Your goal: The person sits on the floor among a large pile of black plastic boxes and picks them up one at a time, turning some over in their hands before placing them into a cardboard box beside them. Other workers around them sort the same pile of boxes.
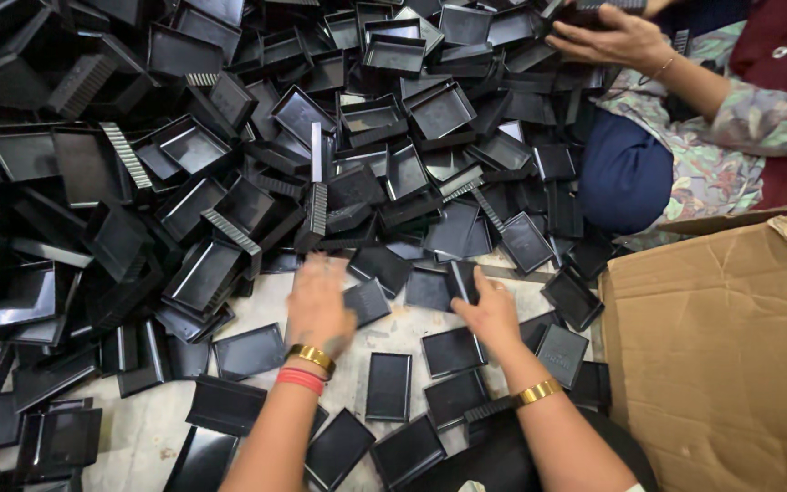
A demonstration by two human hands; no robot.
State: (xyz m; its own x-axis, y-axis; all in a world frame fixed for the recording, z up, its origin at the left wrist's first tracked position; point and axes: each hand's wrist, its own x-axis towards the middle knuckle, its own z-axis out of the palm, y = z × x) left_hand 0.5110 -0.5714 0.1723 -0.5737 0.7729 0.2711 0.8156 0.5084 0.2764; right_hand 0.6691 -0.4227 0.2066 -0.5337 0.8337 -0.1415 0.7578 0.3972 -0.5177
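Note:
A big heap of black plastic trays (229, 164) covers the floor in front of me. My left hand (319, 305), blurred, reaches toward the edge of the heap over a small flat black tray (366, 301); whether it grips anything I cannot tell. My right hand (487, 314) has its fingers closed on a small black tray (463, 281) near the middle. Both my wrists wear gold bangles, and the left also has a red band. Several loose trays (388, 385) lie flat on the pale floor between my arms.
A brown cardboard box (721, 355) stands open at the right. Another person sits at the top right in a floral sleeve, with a hand (612, 38) resting on trays there. Bare pale floor (138, 428) shows at the lower left.

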